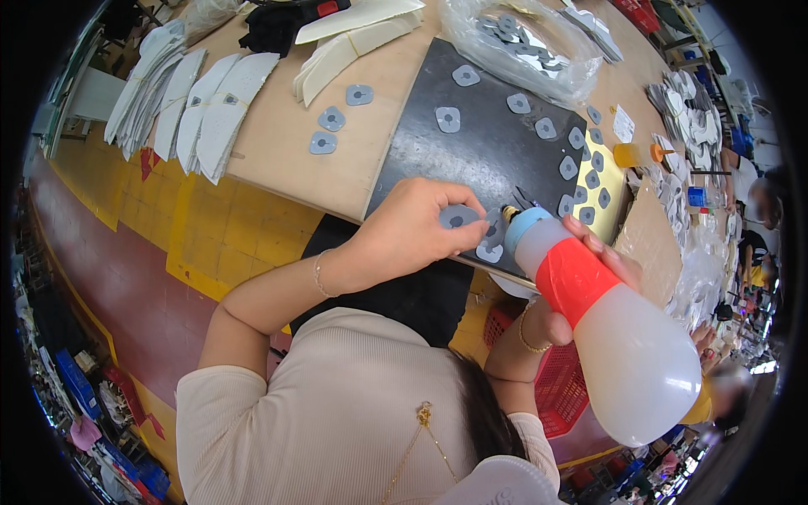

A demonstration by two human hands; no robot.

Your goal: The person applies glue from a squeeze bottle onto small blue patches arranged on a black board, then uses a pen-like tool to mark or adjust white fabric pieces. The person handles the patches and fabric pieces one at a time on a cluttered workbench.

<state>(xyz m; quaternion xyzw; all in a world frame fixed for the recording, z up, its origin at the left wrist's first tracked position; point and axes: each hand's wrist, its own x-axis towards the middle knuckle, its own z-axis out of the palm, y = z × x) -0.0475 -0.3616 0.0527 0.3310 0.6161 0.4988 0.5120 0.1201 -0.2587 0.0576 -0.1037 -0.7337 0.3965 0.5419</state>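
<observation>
My left hand (406, 229) is closed in a pinch over the near edge of the black board (412, 143). Between its thumb and fingers is a grey rounded-square patch (457, 216) with a dark ring at its centre. Right beside the fingertips lies another grey-and-white patch (490, 250), partly covered. My right hand (621, 263) wraps round a translucent white squeeze bottle (644, 362) with a red band and a light-blue collar. The bottle is tilted, its dark nozzle (510, 212) pointing at the patches by my left hand. Thin dark prongs show near the nozzle.
Several patches (449, 119) are spread over the board and onto a yellow sheet (604, 206). Behind is a clear plastic bag (581, 80) of patches. Stacks of white cut pieces (225, 109) line the left table edge. An orange-tipped bottle (635, 155) lies at right; a red basket (560, 391) stands below.
</observation>
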